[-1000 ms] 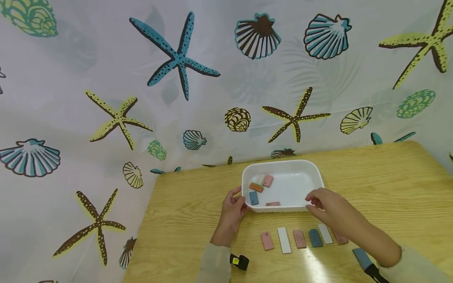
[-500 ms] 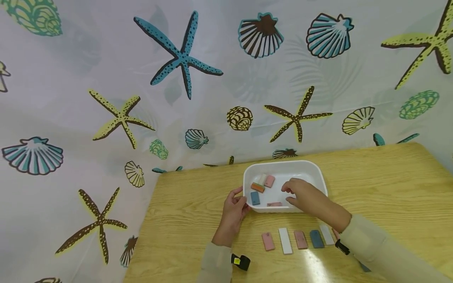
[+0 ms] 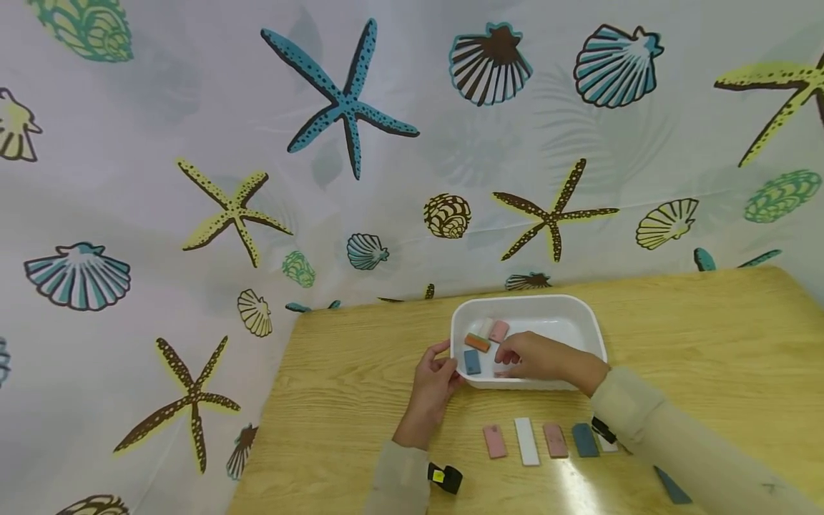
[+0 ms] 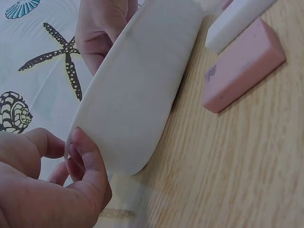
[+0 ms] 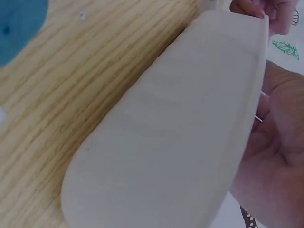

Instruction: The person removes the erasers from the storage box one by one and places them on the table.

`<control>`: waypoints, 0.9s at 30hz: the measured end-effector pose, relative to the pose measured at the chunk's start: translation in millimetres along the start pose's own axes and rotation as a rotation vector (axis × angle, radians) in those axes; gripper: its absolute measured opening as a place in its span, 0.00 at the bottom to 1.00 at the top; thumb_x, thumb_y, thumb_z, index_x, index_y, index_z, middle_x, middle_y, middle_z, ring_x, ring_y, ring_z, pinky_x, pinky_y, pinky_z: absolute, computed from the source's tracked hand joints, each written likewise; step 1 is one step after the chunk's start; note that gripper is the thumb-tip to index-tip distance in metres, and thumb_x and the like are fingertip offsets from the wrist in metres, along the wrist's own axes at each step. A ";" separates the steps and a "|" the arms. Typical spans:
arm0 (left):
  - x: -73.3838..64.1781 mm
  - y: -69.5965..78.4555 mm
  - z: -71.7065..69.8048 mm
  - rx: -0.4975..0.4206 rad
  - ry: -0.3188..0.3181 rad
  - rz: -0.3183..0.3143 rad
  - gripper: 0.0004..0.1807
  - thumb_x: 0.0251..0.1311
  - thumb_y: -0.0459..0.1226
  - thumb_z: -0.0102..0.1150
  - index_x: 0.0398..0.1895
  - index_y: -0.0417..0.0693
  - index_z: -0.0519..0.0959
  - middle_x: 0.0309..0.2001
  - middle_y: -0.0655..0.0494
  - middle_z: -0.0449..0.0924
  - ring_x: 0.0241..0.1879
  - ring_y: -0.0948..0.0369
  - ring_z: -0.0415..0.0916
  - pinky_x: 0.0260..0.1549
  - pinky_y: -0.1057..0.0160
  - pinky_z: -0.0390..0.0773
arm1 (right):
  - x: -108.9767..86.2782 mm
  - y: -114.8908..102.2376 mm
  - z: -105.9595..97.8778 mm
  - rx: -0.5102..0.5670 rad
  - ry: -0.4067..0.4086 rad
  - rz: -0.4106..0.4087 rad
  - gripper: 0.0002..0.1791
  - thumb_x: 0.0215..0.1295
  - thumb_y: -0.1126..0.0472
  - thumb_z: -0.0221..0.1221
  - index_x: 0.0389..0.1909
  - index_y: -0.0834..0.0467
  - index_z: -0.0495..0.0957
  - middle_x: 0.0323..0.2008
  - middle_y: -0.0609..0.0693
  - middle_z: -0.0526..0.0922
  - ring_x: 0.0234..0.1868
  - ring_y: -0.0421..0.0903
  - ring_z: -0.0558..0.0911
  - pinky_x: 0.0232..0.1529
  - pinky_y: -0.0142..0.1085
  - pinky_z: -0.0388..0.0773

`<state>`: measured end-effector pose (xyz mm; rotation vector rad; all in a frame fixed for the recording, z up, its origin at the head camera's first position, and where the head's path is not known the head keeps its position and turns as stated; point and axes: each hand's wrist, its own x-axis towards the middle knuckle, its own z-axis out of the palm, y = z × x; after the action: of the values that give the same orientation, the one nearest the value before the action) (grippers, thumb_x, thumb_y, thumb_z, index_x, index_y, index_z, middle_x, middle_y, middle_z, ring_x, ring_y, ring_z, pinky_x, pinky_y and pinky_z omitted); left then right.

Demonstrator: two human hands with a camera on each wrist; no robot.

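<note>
A white plastic tub [image 3: 566,332] stands on the table, and my left hand [image 3: 433,383] pinches its left rim between thumb and fingers. In the left wrist view the thumb and fingers [image 4: 88,154] meet over the tub's edge. My right hand [image 3: 537,355] reaches inside over the front wall, its fingers bent low at the floor of the tub. A pink eraser by the front wall is mostly covered by that hand; whether the fingers hold it is hidden. Left of it lie a blue eraser [image 3: 473,362], an orange-and-green eraser [image 3: 478,342], a white one [image 3: 486,327] and a pink one [image 3: 499,330].
In front of the tub a row holds a pink eraser [image 3: 495,441], a long white eraser [image 3: 526,441], another pink eraser [image 3: 556,440] and a blue eraser [image 3: 585,440]. A white one is partly under the right wrist strap [image 3: 604,430]. Patterned cloth [image 3: 386,157] hangs behind the table.
My right hand has moved left from the tub's front right rim and down into the tub, over the pink eraser near the front wall. The left hand keeps its grip on the rim.
</note>
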<state>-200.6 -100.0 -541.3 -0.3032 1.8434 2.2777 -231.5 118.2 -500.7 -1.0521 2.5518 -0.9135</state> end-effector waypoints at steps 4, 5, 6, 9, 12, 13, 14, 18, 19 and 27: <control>0.8 -1.4 1.2 -0.011 0.000 0.000 0.22 0.62 0.29 0.51 0.60 0.47 0.69 0.41 0.43 0.72 0.31 0.61 0.73 0.30 0.68 0.76 | 7.6 3.5 3.3 -0.016 -0.060 -0.008 0.06 0.58 0.63 0.62 0.35 0.62 0.81 0.30 0.47 0.80 0.33 0.41 0.77 0.36 0.34 0.74; 0.9 -1.5 1.5 -0.014 0.003 0.000 0.22 0.62 0.29 0.51 0.60 0.47 0.69 0.40 0.43 0.72 0.30 0.61 0.72 0.30 0.68 0.75 | 9.4 3.8 4.1 -0.014 -0.072 -0.009 0.05 0.59 0.64 0.62 0.34 0.62 0.81 0.30 0.47 0.81 0.33 0.42 0.77 0.36 0.34 0.74; 1.0 -1.5 1.7 -0.018 0.006 0.000 0.22 0.62 0.29 0.51 0.60 0.47 0.70 0.40 0.44 0.71 0.30 0.62 0.72 0.29 0.68 0.75 | 11.0 4.2 4.9 -0.013 -0.085 -0.008 0.04 0.59 0.65 0.61 0.34 0.62 0.81 0.30 0.48 0.81 0.33 0.42 0.77 0.36 0.34 0.74; 1.7 -1.4 1.9 -0.026 0.007 -0.002 0.22 0.61 0.28 0.51 0.60 0.47 0.70 0.39 0.44 0.71 0.29 0.62 0.72 0.30 0.67 0.75 | 14.8 5.0 6.9 -0.011 -0.122 0.000 0.03 0.59 0.68 0.60 0.33 0.61 0.81 0.30 0.48 0.81 0.33 0.43 0.77 0.36 0.35 0.74; 2.1 -1.3 2.2 -0.029 0.006 -0.001 0.22 0.61 0.27 0.50 0.60 0.46 0.69 0.39 0.44 0.71 0.30 0.61 0.72 0.30 0.67 0.75 | 17.8 5.9 8.6 -0.026 -0.153 0.008 0.04 0.59 0.69 0.59 0.32 0.59 0.81 0.29 0.45 0.80 0.32 0.40 0.75 0.36 0.34 0.73; 2.3 -1.3 2.5 -0.029 0.004 0.000 0.22 0.61 0.27 0.49 0.60 0.45 0.69 0.39 0.44 0.71 0.30 0.61 0.72 0.30 0.67 0.75 | 18.5 6.2 9.0 -0.032 -0.162 0.010 0.04 0.59 0.69 0.59 0.32 0.58 0.81 0.29 0.45 0.80 0.31 0.40 0.75 0.36 0.33 0.73; 2.5 -1.3 2.9 -0.028 0.002 0.002 0.22 0.61 0.27 0.49 0.60 0.45 0.69 0.39 0.44 0.71 0.30 0.61 0.72 0.30 0.67 0.75 | 19.2 6.7 9.4 -0.038 -0.169 0.013 0.05 0.59 0.69 0.59 0.31 0.57 0.81 0.28 0.44 0.79 0.31 0.39 0.74 0.35 0.33 0.72; 3.2 -2.0 3.7 -0.020 0.000 0.003 0.23 0.61 0.27 0.49 0.60 0.44 0.69 0.39 0.44 0.71 0.30 0.61 0.72 0.30 0.67 0.75 | 20.8 8.2 10.6 -0.035 -0.187 0.024 0.04 0.59 0.69 0.60 0.30 0.56 0.80 0.26 0.43 0.78 0.28 0.38 0.72 0.33 0.32 0.71; 3.4 -2.3 3.8 -0.018 -0.002 0.003 0.23 0.61 0.27 0.49 0.60 0.45 0.69 0.39 0.44 0.71 0.30 0.61 0.72 0.30 0.67 0.75 | 20.8 8.5 10.7 -0.030 -0.189 0.026 0.04 0.59 0.69 0.60 0.30 0.56 0.80 0.26 0.44 0.78 0.28 0.38 0.72 0.33 0.32 0.71; 2.4 0.6 5.3 -0.001 0.011 0.001 0.22 0.62 0.28 0.49 0.61 0.45 0.69 0.38 0.46 0.71 0.30 0.61 0.72 0.31 0.66 0.75 | 19.5 9.2 9.4 -0.103 -0.150 0.042 0.02 0.59 0.66 0.61 0.29 0.60 0.77 0.23 0.44 0.75 0.25 0.37 0.70 0.29 0.32 0.70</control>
<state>-203.2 -94.9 -540.4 -0.3158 1.8486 2.2818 -246.5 105.3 -513.4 -1.0489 2.5083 -0.6721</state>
